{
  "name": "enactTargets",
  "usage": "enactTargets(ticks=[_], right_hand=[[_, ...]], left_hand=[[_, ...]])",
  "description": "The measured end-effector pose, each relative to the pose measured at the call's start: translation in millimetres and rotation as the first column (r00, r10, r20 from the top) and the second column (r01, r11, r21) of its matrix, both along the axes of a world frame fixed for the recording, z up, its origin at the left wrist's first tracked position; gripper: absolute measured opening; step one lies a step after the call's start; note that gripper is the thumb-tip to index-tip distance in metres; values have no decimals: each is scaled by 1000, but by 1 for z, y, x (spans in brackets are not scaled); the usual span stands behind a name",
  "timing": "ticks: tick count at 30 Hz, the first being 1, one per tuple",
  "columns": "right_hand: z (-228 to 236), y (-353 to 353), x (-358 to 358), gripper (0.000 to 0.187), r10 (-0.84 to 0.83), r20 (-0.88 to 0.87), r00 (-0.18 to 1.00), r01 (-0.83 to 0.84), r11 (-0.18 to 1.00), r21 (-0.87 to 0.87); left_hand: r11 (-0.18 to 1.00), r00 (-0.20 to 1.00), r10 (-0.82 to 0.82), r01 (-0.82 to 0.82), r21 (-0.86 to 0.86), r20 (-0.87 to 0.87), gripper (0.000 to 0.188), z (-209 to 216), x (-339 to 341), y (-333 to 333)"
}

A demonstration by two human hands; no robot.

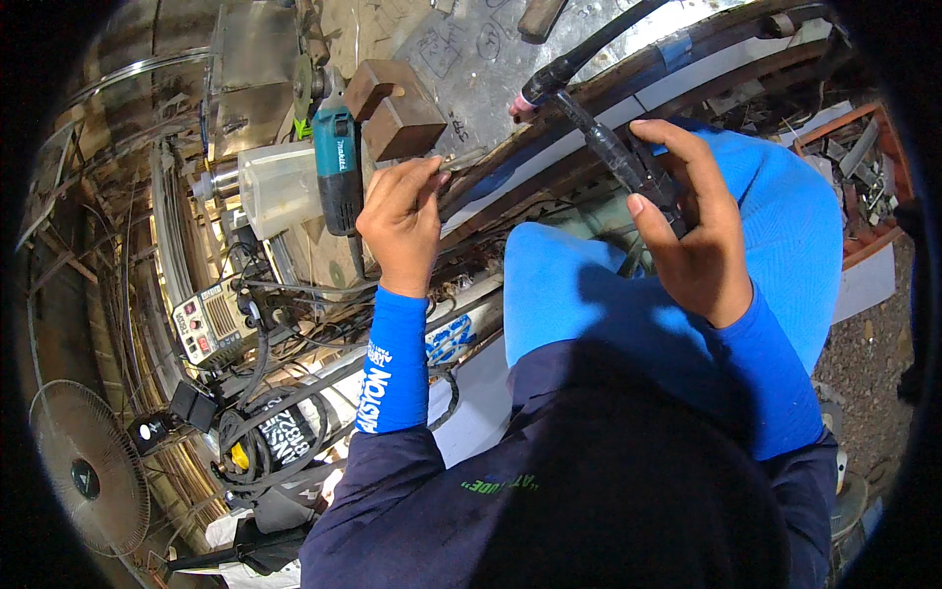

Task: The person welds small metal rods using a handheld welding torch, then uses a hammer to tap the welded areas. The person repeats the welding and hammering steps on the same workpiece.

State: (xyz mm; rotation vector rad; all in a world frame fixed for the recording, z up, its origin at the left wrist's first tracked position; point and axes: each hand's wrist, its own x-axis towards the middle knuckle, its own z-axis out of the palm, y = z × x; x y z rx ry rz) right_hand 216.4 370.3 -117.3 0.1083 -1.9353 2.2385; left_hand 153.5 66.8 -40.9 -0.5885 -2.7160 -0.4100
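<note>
My right hand is closed round the black handle of a TIG welding torch, its thumb and forefinger on either side. The torch's pink nozzle points down at the left, above the edge of the metal-topped bench. On the left, my left hand has its fingers pinched on a small, thin metal piece that sticks out to the right at the bench edge. A rusty brown steel block with a notch sits just beyond that hand. Beside it lies a teal and black angle grinder.
A translucent plastic container stands left of the grinder. Farther left are a welding machine, coiled black cables and a round fan. An orange-brown bin of metal scraps is at the right. Blue cloth covers my legs.
</note>
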Motion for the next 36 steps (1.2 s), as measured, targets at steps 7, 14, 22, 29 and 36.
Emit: enactTargets(ticks=[7, 14, 22, 29, 36], right_hand=[[22, 12, 4, 54, 157, -92, 983, -138, 972, 189], [32, 12, 2, 49, 156, -136, 978, -120, 963, 240], [36, 12, 1, 48, 165, -141, 976, -122, 954, 274], [37, 13, 1, 49, 190, -115, 975, -154, 952, 265], [37, 12, 1, 51, 180, -134, 975, -142, 957, 252]], left_hand=[[992, 997, 42, -50, 116, 68, 33, -9, 2, -9], [990, 998, 14, -23, 138, 67, 33, -10, 0, -10], [991, 996, 21, -32, 133, 86, 31, -8, 0, -9], [987, 998, 22, -31, 156, 63, 27, -10, 0, -9], [987, 998, 17, -26, 159, 60, 27, -11, -1, -8]])
